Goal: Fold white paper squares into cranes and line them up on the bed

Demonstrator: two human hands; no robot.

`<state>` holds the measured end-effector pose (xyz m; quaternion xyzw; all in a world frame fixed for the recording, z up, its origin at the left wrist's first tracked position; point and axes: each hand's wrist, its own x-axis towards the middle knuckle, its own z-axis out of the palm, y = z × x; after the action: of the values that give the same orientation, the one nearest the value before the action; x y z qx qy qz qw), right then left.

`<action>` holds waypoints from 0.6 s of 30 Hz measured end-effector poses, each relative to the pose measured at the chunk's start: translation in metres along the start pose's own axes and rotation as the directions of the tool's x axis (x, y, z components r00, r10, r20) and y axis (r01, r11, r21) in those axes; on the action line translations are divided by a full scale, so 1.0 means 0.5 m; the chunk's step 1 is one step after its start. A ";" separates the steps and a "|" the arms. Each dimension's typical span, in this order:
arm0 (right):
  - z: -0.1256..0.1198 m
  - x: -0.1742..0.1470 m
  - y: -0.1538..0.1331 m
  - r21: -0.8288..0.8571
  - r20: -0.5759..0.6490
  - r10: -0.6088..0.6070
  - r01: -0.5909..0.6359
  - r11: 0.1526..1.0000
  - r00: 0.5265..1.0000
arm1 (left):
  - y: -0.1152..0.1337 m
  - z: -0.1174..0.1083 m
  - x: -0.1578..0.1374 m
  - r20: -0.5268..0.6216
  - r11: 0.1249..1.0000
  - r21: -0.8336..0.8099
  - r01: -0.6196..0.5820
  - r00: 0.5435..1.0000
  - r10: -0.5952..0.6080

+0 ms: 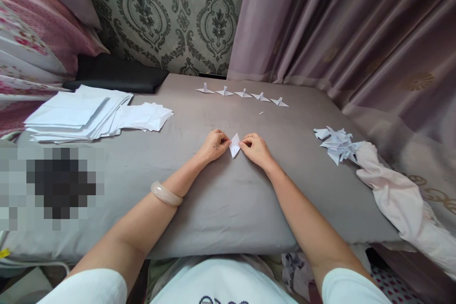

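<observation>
A small white folded paper (234, 146), diamond-shaped with a crease down its lower middle, lies between my hands on the grey-covered table. My left hand (216, 145) pinches its left corner between thumb and fingers. On the opposite corner, my right hand (255, 147) has its thumb and fingers closed in the same way. Beyond them a row of several folded paper cranes (243, 93) stands toward the far edge. A tiny paper scrap (261, 113) lies just in front of that row.
Stacked white paper sheets (81, 114) sit at left, beside smaller paper pieces (147, 116). Behind them is a black folded item (119, 72). A heap of folded papers (338, 144) lies at right against a pale cloth (392, 190). Curtains (320, 23) hang along the right side.
</observation>
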<state>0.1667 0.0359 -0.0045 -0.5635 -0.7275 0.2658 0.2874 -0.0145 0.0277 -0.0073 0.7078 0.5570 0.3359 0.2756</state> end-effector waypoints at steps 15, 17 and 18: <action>0.001 0.010 0.020 0.049 -0.022 0.021 -0.020 0.999 1.000 | -0.010 0.010 0.004 -0.011 0.999 0.050 -0.012 1.000 0.013; 0.001 0.008 0.025 0.054 -0.031 0.002 0.000 0.999 1.000 | -0.009 0.014 0.002 -0.015 0.992 0.098 -0.078 0.997 0.080; 0.002 0.006 0.026 0.059 -0.036 -0.016 0.018 0.998 0.999 | -0.006 0.014 -0.001 0.003 0.983 0.131 -0.125 0.992 0.126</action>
<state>0.1741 0.0416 -0.0141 -0.5532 -0.7189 0.2745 0.3190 -0.0109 0.0278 -0.0143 0.7571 0.5330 0.3172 0.2053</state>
